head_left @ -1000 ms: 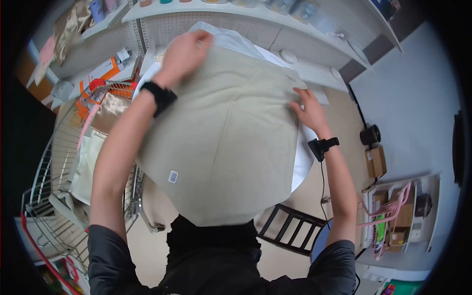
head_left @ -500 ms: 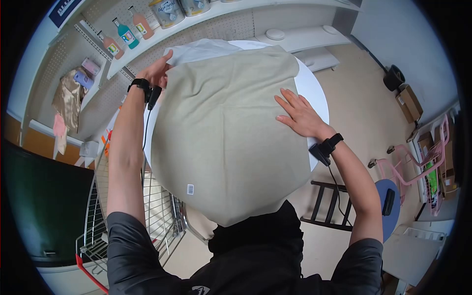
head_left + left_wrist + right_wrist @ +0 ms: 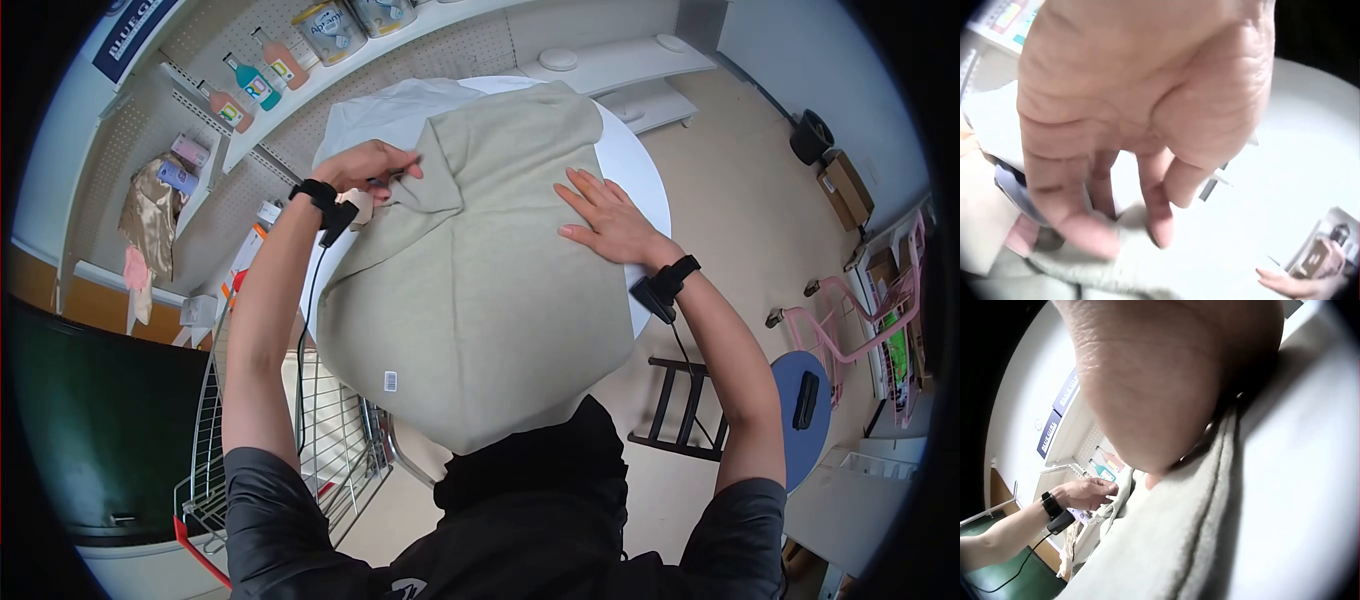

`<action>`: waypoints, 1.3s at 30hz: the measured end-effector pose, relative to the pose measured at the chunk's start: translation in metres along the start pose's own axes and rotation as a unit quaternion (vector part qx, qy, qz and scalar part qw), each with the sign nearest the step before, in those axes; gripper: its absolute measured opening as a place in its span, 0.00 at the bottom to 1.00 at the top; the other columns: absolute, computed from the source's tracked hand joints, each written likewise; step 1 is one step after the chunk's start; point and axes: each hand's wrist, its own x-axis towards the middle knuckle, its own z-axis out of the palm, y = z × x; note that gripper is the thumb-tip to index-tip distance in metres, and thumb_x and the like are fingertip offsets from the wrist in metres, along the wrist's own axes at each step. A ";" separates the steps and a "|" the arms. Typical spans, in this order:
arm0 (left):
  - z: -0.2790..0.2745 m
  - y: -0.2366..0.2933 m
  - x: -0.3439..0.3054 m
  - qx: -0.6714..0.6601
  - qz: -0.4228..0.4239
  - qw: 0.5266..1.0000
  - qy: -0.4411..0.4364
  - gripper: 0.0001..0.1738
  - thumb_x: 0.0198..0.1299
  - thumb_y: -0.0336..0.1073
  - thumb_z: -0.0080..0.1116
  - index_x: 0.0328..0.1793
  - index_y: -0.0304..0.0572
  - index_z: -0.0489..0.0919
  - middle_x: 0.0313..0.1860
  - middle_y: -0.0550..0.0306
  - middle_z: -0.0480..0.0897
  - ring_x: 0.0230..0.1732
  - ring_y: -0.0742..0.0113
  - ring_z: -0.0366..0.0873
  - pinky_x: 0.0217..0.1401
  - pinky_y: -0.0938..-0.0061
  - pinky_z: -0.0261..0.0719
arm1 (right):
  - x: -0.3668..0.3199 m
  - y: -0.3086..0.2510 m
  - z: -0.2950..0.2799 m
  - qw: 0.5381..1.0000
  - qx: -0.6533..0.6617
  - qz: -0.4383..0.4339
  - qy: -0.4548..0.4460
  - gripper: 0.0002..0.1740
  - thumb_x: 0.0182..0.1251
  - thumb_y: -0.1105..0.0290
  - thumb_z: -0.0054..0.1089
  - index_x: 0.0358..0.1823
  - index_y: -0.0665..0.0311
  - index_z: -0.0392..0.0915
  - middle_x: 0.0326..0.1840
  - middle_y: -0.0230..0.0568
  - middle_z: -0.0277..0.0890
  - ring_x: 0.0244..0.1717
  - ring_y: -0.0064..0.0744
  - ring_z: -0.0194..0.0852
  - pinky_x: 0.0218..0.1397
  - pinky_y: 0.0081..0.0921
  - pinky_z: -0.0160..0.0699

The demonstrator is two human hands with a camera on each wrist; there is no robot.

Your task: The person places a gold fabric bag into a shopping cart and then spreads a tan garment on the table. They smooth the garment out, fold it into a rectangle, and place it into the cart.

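A sage-beige cloth (image 3: pixel 520 300) with a small barcode sticker (image 3: pixel 391 381) lies over a round white table (image 3: pixel 637 180) and hangs past its near edge. Its far left part is turned inward in a fold. There my left hand (image 3: pixel 368 165) pinches the folded edge; in the left wrist view the curled fingers come down on the cloth (image 3: pixel 1079 269). Flat on the right side of the cloth rests my right hand (image 3: pixel 615 225), fingers spread. The right wrist view shows its palm heel over the cloth's thick hem (image 3: pixel 1200 531). A pale, thin sheet (image 3: pixel 400 108) lies behind the cloth.
Shelves with bottles (image 3: pixel 250 80) and cans (image 3: pixel 330 32) stand beyond the table. A wire shopping cart (image 3: pixel 335 430) is at the lower left. To the right are a black slatted stool (image 3: pixel 680 410), a round blue seat (image 3: pixel 802 420) and a pink cart frame (image 3: pixel 850 340).
My left hand has moved rightward from the cloth's far left edge, turning that part of the cloth inward. My right hand stays flat on the right side. Earlier, the cloth lay spread without this fold.
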 end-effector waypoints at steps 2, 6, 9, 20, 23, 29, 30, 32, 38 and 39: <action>-0.001 -0.036 0.035 0.059 0.046 0.996 0.050 0.19 0.72 0.50 0.74 0.52 0.42 0.87 0.42 0.59 0.85 0.28 0.71 0.78 0.29 0.72 0.78 | 0.000 0.001 0.000 1.000 0.000 0.002 0.001 0.44 0.86 0.33 0.41 0.92 0.50 0.54 0.97 0.49 0.41 0.96 0.45 0.34 0.96 0.46 0.34; 0.015 -0.039 0.033 0.092 0.043 0.982 0.157 0.21 0.65 0.50 0.81 0.43 0.43 0.84 0.30 0.64 0.78 0.18 0.74 0.68 0.21 0.71 0.66 | 0.000 0.002 0.001 1.000 0.005 -0.002 0.004 0.44 0.86 0.33 0.41 0.92 0.51 0.55 0.97 0.49 0.41 0.96 0.45 0.34 0.96 0.46 0.33; -0.008 -0.032 0.033 0.098 -0.006 0.993 0.064 0.26 0.61 0.55 0.84 0.45 0.42 0.86 0.29 0.65 0.75 0.20 0.75 0.64 0.21 0.70 0.59 | -0.001 0.001 0.001 1.000 0.007 -0.001 0.003 0.44 0.86 0.33 0.41 0.92 0.51 0.55 0.97 0.49 0.41 0.96 0.45 0.34 0.96 0.46 0.33; -0.099 0.012 0.019 0.282 0.132 0.920 0.236 0.29 0.59 0.55 0.81 0.56 0.39 0.92 0.43 0.50 0.92 0.42 0.56 0.88 0.53 0.62 0.85 | -0.001 -0.002 -0.002 1.000 0.012 0.010 -0.001 0.44 0.86 0.34 0.43 0.92 0.49 0.55 0.97 0.46 0.41 0.97 0.43 0.32 0.96 0.46 0.33; -0.122 0.039 0.010 0.430 0.155 0.772 0.441 0.19 0.66 0.48 0.71 0.58 0.50 0.94 0.51 0.47 0.94 0.50 0.45 0.91 0.59 0.55 0.86 | 0.000 -0.001 -0.001 1.000 0.009 0.007 -0.001 0.44 0.86 0.34 0.43 0.92 0.49 0.55 0.97 0.47 0.41 0.97 0.43 0.32 0.96 0.47 0.33; -0.160 0.054 0.032 0.462 0.113 0.701 0.532 0.18 0.70 0.50 0.65 0.60 0.58 0.92 0.56 0.48 0.93 0.58 0.42 0.89 0.64 0.48 0.84 | -0.001 -0.002 -0.004 1.000 0.025 0.006 -0.007 0.44 0.84 0.40 0.53 0.92 0.50 0.55 0.97 0.48 0.40 0.96 0.50 0.34 0.95 0.50 0.35; -0.161 0.048 0.043 0.442 0.111 0.716 0.529 0.18 0.70 0.50 0.65 0.60 0.57 0.92 0.55 0.49 0.93 0.59 0.43 0.89 0.64 0.48 0.84 | 0.000 0.000 -0.006 0.999 0.035 -0.013 0.006 0.42 0.83 0.42 0.57 0.90 0.52 0.59 0.95 0.50 0.46 0.95 0.50 0.40 0.94 0.49 0.41; -0.162 0.027 0.070 0.402 0.107 0.746 0.521 0.18 0.71 0.50 0.64 0.60 0.57 0.92 0.54 0.49 0.93 0.59 0.44 0.89 0.65 0.48 0.84 | 0.003 0.007 -0.012 0.997 0.053 -0.053 0.031 0.39 0.81 0.47 0.63 0.86 0.55 0.68 0.91 0.53 0.58 0.92 0.51 0.53 0.91 0.47 0.52; -0.153 -0.003 0.099 0.412 0.074 0.759 0.499 0.18 0.73 0.49 0.62 0.62 0.56 0.90 0.53 0.44 0.93 0.58 0.43 0.90 0.65 0.47 0.83 | 0.072 0.013 -0.087 0.976 0.218 -0.006 0.026 0.24 0.77 0.57 0.70 0.65 0.65 0.86 0.56 0.51 0.92 0.55 0.42 0.89 0.64 0.33 0.84; -0.155 -0.008 0.106 0.399 0.075 0.761 0.506 0.18 0.73 0.49 0.62 0.62 0.56 0.90 0.52 0.44 0.93 0.57 0.43 0.90 0.66 0.47 0.83 | 0.092 0.017 -0.097 0.978 0.204 0.010 0.042 0.23 0.76 0.57 0.70 0.64 0.65 0.87 0.53 0.52 0.92 0.52 0.46 0.90 0.62 0.35 0.85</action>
